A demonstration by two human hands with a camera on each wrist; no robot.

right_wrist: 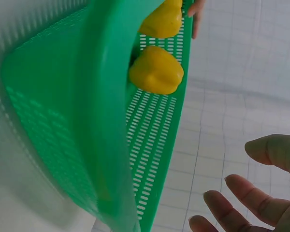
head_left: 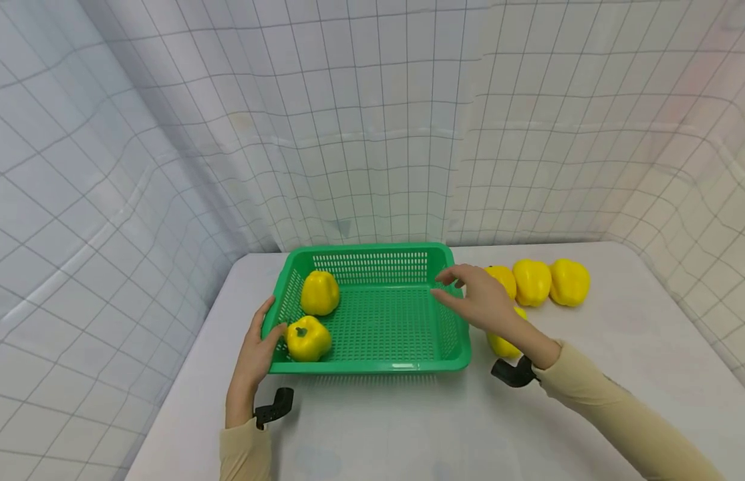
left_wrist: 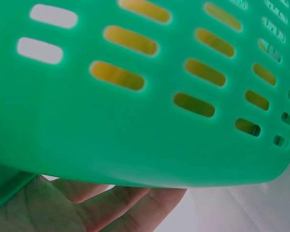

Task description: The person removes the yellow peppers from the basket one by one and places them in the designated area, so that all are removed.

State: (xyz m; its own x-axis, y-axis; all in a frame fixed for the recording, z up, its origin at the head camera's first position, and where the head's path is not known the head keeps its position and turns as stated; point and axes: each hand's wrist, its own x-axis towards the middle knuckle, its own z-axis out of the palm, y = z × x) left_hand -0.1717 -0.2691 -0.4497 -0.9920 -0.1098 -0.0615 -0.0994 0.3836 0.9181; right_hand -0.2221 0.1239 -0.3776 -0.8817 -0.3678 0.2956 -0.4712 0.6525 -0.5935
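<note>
A green plastic basket (head_left: 372, 367) sits on the white table, with two yellow bell peppers, one whole pepper (head_left: 320, 292) behind another pepper (head_left: 309, 339), along its left side. My left hand (head_left: 256, 351) grips the basket's left rim, thumb over the edge by the front pepper and fingers along the outside. In the left wrist view, its fingers (left_wrist: 130, 205) show past the rim. Over the basket's right rim hovers my right hand (head_left: 477, 297), thumb and fingers spread apart with nothing between them. The right wrist view shows these fingers (right_wrist: 232, 212) bare too.
Right of the basket, several more yellow bell peppers lie on the table (head_left: 619, 374): a back row with one pepper (head_left: 569, 282) at its right end, and a nearer pepper (head_left: 503, 345) partly behind my right hand. White gridded curtains (head_left: 378, 133) enclose the table.
</note>
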